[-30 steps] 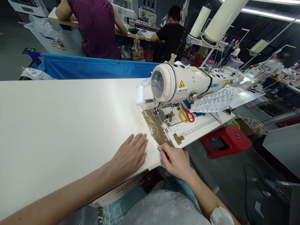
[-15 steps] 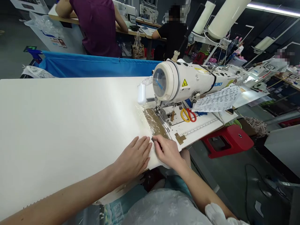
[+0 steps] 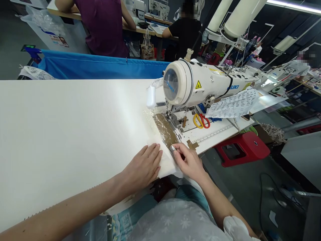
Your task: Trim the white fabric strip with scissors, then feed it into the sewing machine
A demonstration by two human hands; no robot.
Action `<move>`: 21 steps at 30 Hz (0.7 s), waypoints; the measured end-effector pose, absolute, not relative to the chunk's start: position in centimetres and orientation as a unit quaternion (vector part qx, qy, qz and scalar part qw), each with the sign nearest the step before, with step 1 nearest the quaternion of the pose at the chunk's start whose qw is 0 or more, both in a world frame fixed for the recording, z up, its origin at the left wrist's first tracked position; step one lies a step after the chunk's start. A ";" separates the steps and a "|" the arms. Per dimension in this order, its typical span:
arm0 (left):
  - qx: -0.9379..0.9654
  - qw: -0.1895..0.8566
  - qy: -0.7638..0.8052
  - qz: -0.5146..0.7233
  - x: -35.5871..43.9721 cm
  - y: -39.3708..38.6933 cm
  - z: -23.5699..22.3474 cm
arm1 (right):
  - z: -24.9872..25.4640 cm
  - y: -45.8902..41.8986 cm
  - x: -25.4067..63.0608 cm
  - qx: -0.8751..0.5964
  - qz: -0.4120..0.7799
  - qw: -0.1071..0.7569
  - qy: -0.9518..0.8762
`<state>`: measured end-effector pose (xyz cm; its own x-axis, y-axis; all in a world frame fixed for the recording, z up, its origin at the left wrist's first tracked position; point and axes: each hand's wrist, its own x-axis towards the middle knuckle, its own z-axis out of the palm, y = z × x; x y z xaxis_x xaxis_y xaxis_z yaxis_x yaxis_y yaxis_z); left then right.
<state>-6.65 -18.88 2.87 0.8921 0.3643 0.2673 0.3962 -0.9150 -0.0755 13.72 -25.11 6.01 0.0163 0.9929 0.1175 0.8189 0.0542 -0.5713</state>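
Note:
My left hand (image 3: 144,164) lies flat, fingers stretched, on a piece of thin white fabric (image 3: 167,163) at the front edge of the white table. Just to its right, my right hand (image 3: 190,161) is closed in a pinch on a small shiny metal piece (image 3: 173,148); its exact kind is too small to tell. That piece is beside the lower end of a brown taped strip (image 3: 164,129), which runs toward the needle area of a white sewing machine (image 3: 200,82).
Yellow-and-red-handled scissors (image 3: 201,121) lie on the machine bed near a handwritten paper sheet (image 3: 232,104). Thread cones (image 3: 243,16) stand above. A red stool (image 3: 243,149) is at the right. Behind a blue cloth barrier (image 3: 105,67), two people sit at other tables.
My right hand has moved right, away from my left hand, and the shiny metal piece now shows at its fingertips. My left hand stays flat on the fabric.

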 end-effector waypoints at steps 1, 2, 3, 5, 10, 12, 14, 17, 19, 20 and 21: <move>-0.972 0.060 -0.194 -0.121 -6.7 -18.9 3.0 | 5.8 -25.3 13.6 -0.664 0.169 0.260 -0.680; -0.973 0.057 -0.191 -0.119 -6.8 -18.9 3.1 | 5.6 -25.6 13.5 -0.661 0.169 0.263 -0.682; -0.973 0.053 -0.188 -0.120 -6.9 -19.0 3.2 | 5.3 -25.7 13.3 -0.658 0.167 0.266 -0.685; -0.974 0.045 -0.183 -0.126 -7.1 -19.0 3.3 | 4.9 -26.0 13.0 -0.653 0.156 0.268 -0.691; -0.978 0.034 -0.172 -0.117 -7.4 -19.1 3.7 | 4.2 -26.1 12.7 -0.634 0.111 0.253 -0.722; -0.980 0.036 -0.166 -0.106 -7.4 -19.1 3.8 | 4.1 -26.1 12.7 -0.629 0.101 0.250 -0.729; -0.981 0.040 -0.162 -0.100 -7.4 -19.2 3.9 | 4.2 -26.0 12.6 -0.631 0.096 0.246 -0.730; -0.981 0.044 -0.162 -0.096 -7.4 -19.2 4.0 | 4.2 -25.9 12.5 -0.635 0.093 0.241 -0.728; -0.981 0.043 -0.162 -0.096 -7.4 -19.2 4.0 | 4.2 -25.8 12.4 -0.639 0.090 0.233 -0.728; -0.981 0.042 -0.163 -0.095 -7.4 -19.2 4.0 | 4.1 -25.7 12.3 -0.641 0.087 0.228 -0.728; -0.981 0.041 -0.165 -0.095 -7.4 -19.2 4.0 | 4.1 -25.7 12.3 -0.643 0.085 0.223 -0.727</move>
<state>-7.39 -19.24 4.03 0.9279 0.3151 0.1992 0.3305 -0.9425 -0.0488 12.27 -25.65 4.12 -0.0728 0.9739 0.2151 0.8985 0.1576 -0.4096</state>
